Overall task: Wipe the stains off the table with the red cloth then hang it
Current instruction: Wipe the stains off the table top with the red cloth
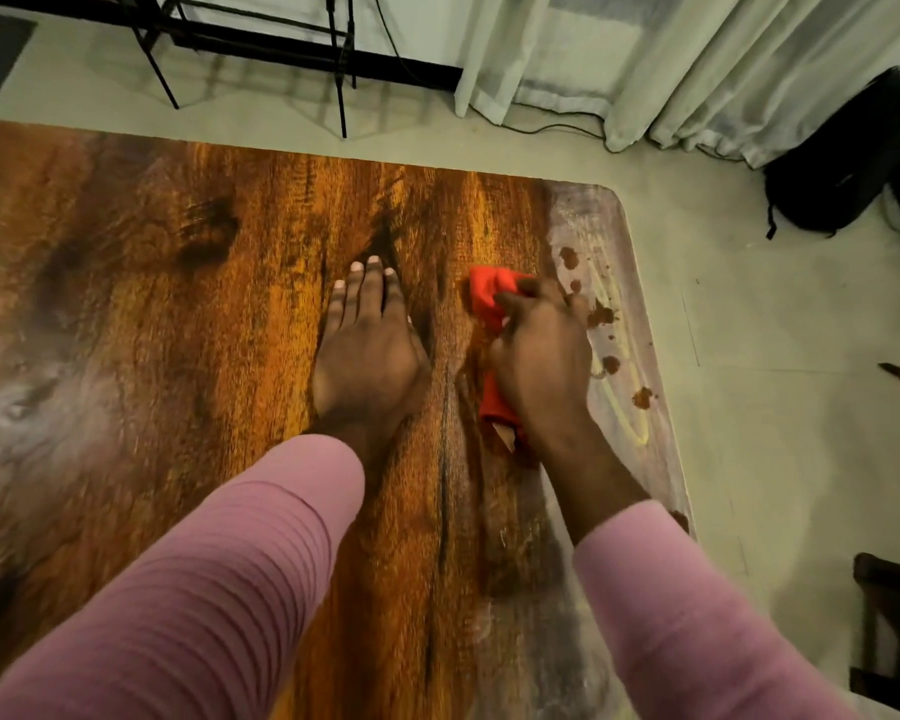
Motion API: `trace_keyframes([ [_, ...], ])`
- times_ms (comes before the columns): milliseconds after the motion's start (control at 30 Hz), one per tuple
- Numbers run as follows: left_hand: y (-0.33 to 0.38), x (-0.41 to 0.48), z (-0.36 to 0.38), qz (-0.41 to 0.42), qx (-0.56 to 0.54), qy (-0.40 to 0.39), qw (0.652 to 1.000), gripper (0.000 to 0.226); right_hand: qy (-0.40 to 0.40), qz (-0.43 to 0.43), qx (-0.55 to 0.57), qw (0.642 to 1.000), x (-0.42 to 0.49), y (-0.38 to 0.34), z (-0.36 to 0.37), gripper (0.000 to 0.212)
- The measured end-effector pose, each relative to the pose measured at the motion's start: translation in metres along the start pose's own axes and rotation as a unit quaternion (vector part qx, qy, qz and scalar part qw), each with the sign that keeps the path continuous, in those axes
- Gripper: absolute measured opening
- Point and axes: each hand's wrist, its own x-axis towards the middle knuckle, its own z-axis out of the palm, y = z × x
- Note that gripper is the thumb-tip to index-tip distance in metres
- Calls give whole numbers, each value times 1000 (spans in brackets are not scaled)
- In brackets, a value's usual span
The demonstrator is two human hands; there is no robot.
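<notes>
The red cloth [489, 298] lies bunched on the wooden table [178, 304] near its right edge. My right hand [541, 356] presses down on the cloth and grips it; most of the cloth is hidden under the palm. Several brown stains [601, 315] dot the pale strip of table just right of that hand, from near the far corner toward me. A yellowish smear [624, 407] curves beside them. My left hand [367, 345] rests flat on the table to the left of the cloth, fingers together, holding nothing.
A black metal frame [261, 39] stands on the floor beyond the table. Pale curtains [697, 70] hang at the back right, with a black backpack [848, 158] on the floor next to them. A dark chair [889, 615] stands at the right, close to me.
</notes>
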Motion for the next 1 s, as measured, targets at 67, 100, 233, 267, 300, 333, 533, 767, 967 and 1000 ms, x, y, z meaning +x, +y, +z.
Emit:
trace_keyframes([
  [67,0,1,0,2,-3,5,1000,59,3,-17,6,1000,0,-13,3,44],
  [100,-1,1,0,2,-6,6,1000,59,0,-34,11,999,-4,-18,5,44],
  [233,-3,3,2,-1,-18,0,1000,59,-24,-109,55,992,-53,-22,7,42],
  [267,-3,2,2,1,-18,2,1000,58,-29,-115,60,991,-65,-16,6,41],
  [300,-3,2,2,2,-18,7,1000,57,-36,-113,55,991,-75,-8,4,41],
  [333,-3,1,1,5,-18,11,1000,56,-42,-98,45,993,-81,1,1,41],
  [533,-2,-1,1,5,-5,13,1000,60,1,39,23,999,-48,13,-6,40],
  [767,-2,-2,1,11,-12,14,1000,58,-23,-87,50,995,-94,-15,5,43],
  [967,-3,-7,-1,18,-13,23,999,57,-30,-10,11,999,-123,31,-13,42],
  [1000,-1,-9,-1,17,-13,24,999,57,-20,15,9,1000,-114,33,-14,41],
])
